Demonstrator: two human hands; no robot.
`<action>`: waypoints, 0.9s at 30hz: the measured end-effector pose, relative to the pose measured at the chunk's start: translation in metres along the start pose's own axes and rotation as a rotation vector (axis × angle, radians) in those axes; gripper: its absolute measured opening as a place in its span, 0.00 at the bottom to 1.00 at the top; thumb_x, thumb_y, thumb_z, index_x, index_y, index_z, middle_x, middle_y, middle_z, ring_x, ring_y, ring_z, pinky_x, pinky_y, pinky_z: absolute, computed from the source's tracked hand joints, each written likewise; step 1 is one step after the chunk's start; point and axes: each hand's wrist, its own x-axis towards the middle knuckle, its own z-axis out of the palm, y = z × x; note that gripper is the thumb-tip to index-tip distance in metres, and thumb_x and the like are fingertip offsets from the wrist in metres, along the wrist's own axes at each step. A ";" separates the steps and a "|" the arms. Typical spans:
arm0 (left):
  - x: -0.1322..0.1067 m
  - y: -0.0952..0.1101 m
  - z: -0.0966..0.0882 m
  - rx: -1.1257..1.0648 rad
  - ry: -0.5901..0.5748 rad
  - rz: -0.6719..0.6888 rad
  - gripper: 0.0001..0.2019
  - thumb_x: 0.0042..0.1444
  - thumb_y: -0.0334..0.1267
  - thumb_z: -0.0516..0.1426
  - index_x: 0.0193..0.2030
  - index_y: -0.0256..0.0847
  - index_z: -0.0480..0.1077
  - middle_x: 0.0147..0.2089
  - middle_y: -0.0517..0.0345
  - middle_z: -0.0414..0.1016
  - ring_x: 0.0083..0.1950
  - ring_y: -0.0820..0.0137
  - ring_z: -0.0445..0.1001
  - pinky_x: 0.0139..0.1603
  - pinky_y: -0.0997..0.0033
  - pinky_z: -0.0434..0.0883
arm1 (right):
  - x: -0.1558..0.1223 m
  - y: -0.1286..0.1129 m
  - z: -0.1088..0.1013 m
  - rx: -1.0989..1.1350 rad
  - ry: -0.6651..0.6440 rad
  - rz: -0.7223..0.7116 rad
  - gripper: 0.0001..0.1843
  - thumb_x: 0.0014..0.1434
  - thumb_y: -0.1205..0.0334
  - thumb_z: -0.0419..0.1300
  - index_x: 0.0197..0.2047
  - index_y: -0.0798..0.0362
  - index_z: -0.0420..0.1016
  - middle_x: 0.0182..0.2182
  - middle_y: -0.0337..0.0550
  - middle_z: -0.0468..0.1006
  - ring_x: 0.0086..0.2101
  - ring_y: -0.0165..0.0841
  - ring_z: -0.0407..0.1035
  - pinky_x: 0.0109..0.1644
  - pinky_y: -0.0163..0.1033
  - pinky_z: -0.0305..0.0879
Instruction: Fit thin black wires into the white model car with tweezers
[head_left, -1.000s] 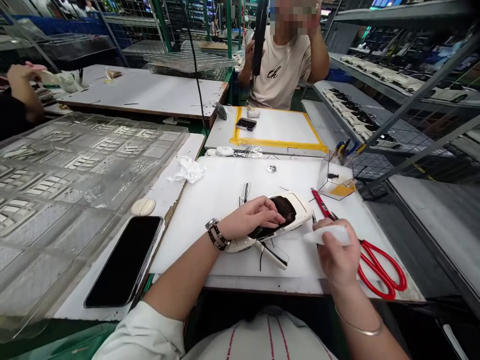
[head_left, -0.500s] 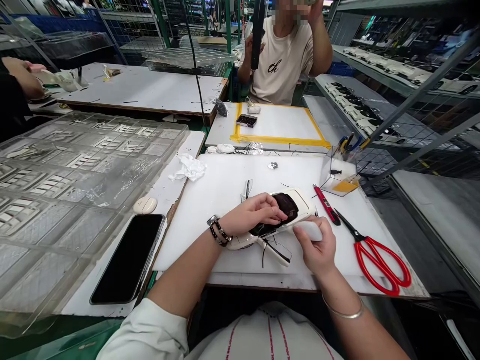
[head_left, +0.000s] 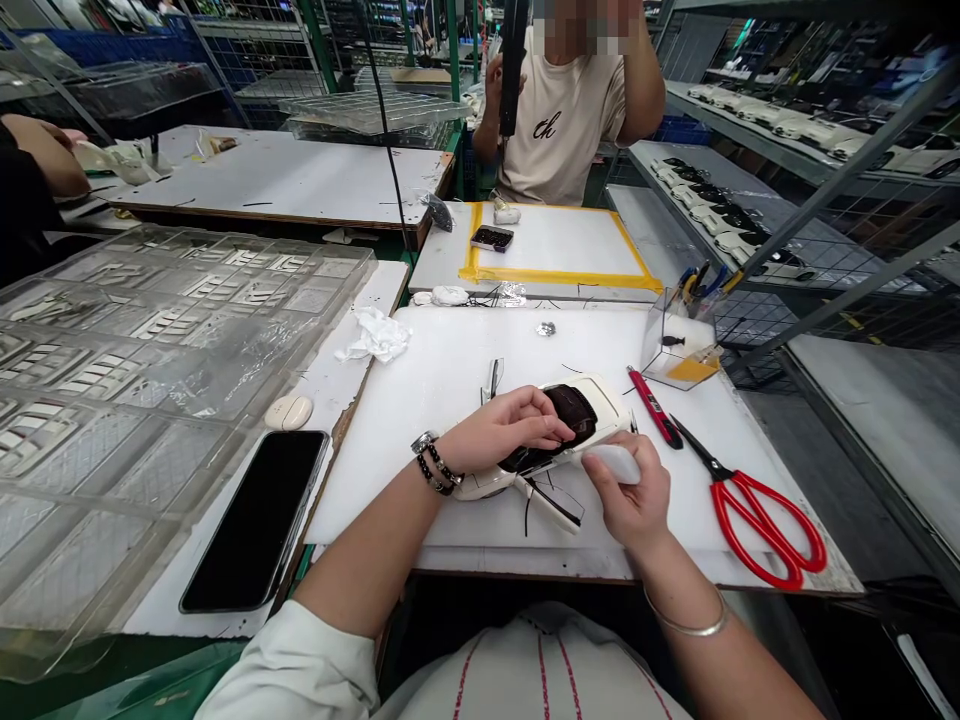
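Note:
A white model car (head_left: pixel 601 392) with a dark interior lies on the white work board, its near-side door (head_left: pixel 551 507) swung out toward me. My left hand (head_left: pixel 523 428) rests across the car's middle, fingers curled over the dark cabin and holding it. Part of the car is hidden beneath that hand and wrist. At the car's right end, my right hand (head_left: pixel 636 492) grips a smooth white rounded piece (head_left: pixel 616 462) between thumb and fingers, close against the car's near side. What kind of piece this is, I cannot tell.
Right of the car lie a red utility knife (head_left: pixel 655 407) and red-handled scissors (head_left: pixel 766 525), below a clear tool holder (head_left: pixel 679 345). On the left are a phone (head_left: pixel 255 520), an earbud case (head_left: pixel 288 412) and a compartment tray (head_left: pixel 172 440). A co-worker (head_left: pixel 570 120) is opposite.
My right hand has shifted slightly left with the white piece, along the car's side. The left hand keeps its place on the car.

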 end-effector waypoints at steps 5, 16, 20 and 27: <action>0.000 0.000 0.000 0.009 0.001 -0.001 0.20 0.49 0.50 0.63 0.36 0.35 0.64 0.42 0.46 0.77 0.45 0.68 0.75 0.49 0.67 0.71 | 0.000 -0.001 0.000 -0.032 -0.011 -0.015 0.07 0.56 0.66 0.60 0.31 0.52 0.63 0.26 0.38 0.65 0.27 0.30 0.61 0.30 0.37 0.58; -0.002 0.001 -0.001 0.022 0.002 -0.005 0.20 0.50 0.50 0.63 0.37 0.35 0.65 0.42 0.46 0.76 0.47 0.66 0.74 0.50 0.65 0.71 | 0.001 -0.001 0.001 -0.023 -0.023 -0.095 0.05 0.55 0.67 0.60 0.32 0.52 0.65 0.26 0.38 0.66 0.28 0.31 0.61 0.32 0.39 0.60; -0.001 0.001 -0.001 0.026 0.004 -0.008 0.20 0.50 0.50 0.62 0.37 0.35 0.65 0.42 0.47 0.76 0.47 0.67 0.74 0.50 0.66 0.71 | -0.002 -0.006 -0.008 0.054 0.093 0.062 0.07 0.55 0.64 0.61 0.31 0.52 0.65 0.27 0.37 0.68 0.27 0.29 0.62 0.29 0.35 0.59; -0.004 0.003 0.000 0.049 -0.007 -0.004 0.18 0.51 0.48 0.62 0.37 0.35 0.65 0.44 0.46 0.76 0.47 0.67 0.74 0.51 0.63 0.70 | 0.021 -0.003 -0.059 0.429 0.615 0.320 0.11 0.53 0.59 0.63 0.32 0.51 0.63 0.24 0.35 0.64 0.24 0.28 0.61 0.26 0.34 0.59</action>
